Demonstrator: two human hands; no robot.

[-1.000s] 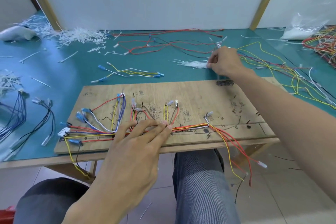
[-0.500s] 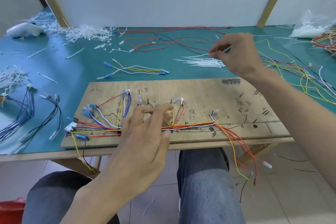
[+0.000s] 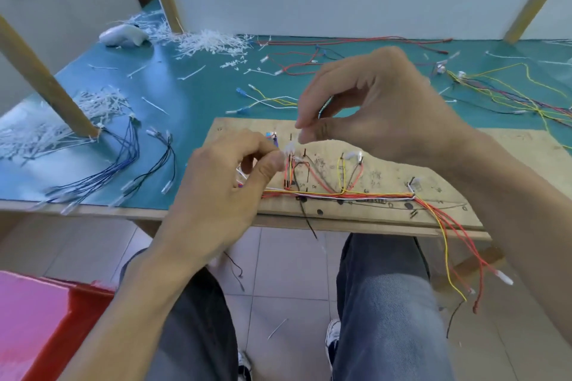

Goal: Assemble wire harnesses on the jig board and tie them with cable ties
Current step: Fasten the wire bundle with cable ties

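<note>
The wooden jig board [image 3: 387, 170] lies at the table's front edge. A harness of red, yellow, orange and white wires [image 3: 356, 195] runs along its pegs, and its ends hang off the front right. Both hands hover over the board's left part. My right hand [image 3: 380, 105] pinches thumb to forefinger just above my left hand [image 3: 223, 189], whose curled fingers pinch at the same spot. A short white cable tie [image 3: 290, 149] shows between the two pinches. The left hand hides the board's left end.
Loose white cable ties [image 3: 102, 102] lie at the left by a slanted wooden post [image 3: 46, 80]. Cut tie ends [image 3: 213, 43] litter the back. Blue wires [image 3: 123, 158] lie left, red wires [image 3: 309, 62] behind, coloured wires [image 3: 495, 93] right. A red bin [image 3: 46, 318] stands on the floor.
My right hand came back from the tie pile at the far side with a tie, down over the board. My left hand lifted off the harness and curled to meet it.
</note>
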